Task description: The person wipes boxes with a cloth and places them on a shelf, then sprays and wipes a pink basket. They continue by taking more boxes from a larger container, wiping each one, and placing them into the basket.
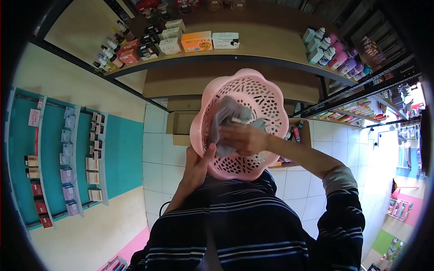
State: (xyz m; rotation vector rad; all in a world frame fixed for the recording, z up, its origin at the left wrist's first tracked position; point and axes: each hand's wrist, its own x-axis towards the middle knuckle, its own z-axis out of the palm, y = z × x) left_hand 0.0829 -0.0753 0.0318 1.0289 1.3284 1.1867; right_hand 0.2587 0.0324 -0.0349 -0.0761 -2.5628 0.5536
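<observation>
A pink plastic basket (198,122) with a scalloped rim and perforated sides is held in front of my body, its open side facing me. My left hand (199,163) grips its lower left rim, with the thumb over the edge. Inside the basket, my right hand (246,139) is closed on a crumpled grey cloth (224,110) and presses it against the inner surface. The right fingertips are partly hidden in the cloth.
Ahead is a shelf (266,45) with an orange papaya box (196,42), small boxes and several bottles (332,52). Cardboard boxes (181,128) stand on the tiled floor (156,153) behind the basket. A wall shelf of boxed goods (68,158) is at left.
</observation>
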